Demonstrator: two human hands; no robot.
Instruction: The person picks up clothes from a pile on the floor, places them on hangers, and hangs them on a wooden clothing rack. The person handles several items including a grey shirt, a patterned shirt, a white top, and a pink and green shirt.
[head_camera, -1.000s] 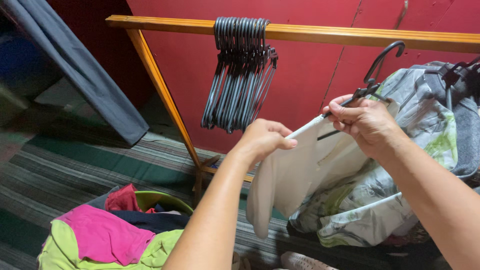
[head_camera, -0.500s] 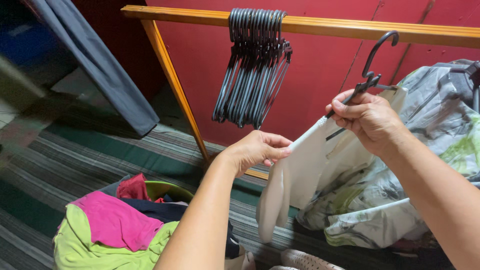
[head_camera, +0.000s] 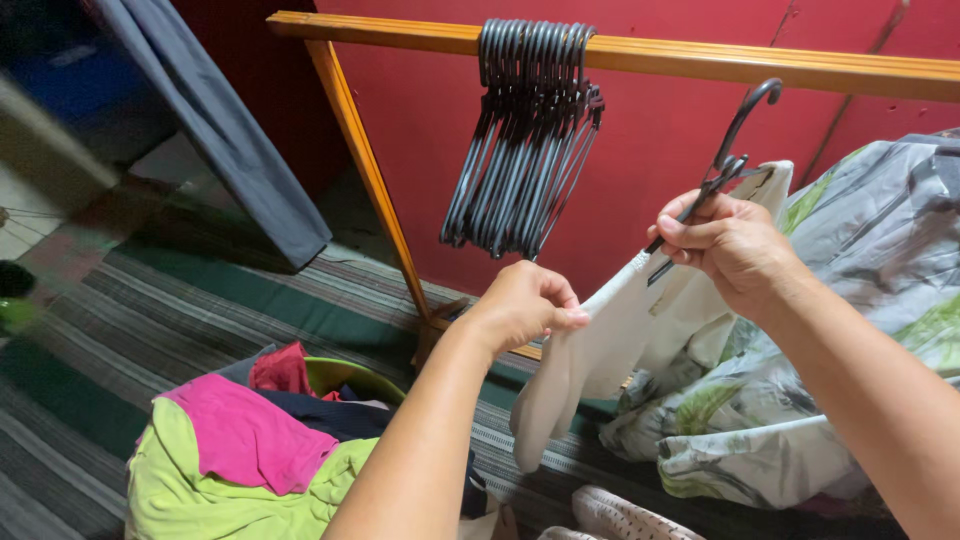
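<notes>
While the right hand (head_camera: 725, 245) closes around the neck of a black hanger (head_camera: 735, 140), its fingers curled tight and the thumb pressed across the wire, the left hand (head_camera: 525, 305) pinches the edge of a white garment (head_camera: 600, 350) between thumb and bent fingers. That garment is draped over the hanger, so it runs from the right hand at about two o'clock down to the left hand near the centre, and its loose end hangs toward six o'clock. The hanger's hook rises just below a wooden rail (head_camera: 700, 62) that crosses the top of the view, without touching it. At twelve o'clock a dense bunch of empty black hangers (head_camera: 525, 140) hangs from the same rail, against a red wall (head_camera: 660, 150). A grey-and-green patterned cloth (head_camera: 850, 330) fills the three o'clock side, behind the right forearm. Down at seven o'clock a green basket (head_camera: 345, 378) holds a heap of clothes, pink and lime on top (head_camera: 240, 460), standing on a striped rug (head_camera: 180, 310).
</notes>
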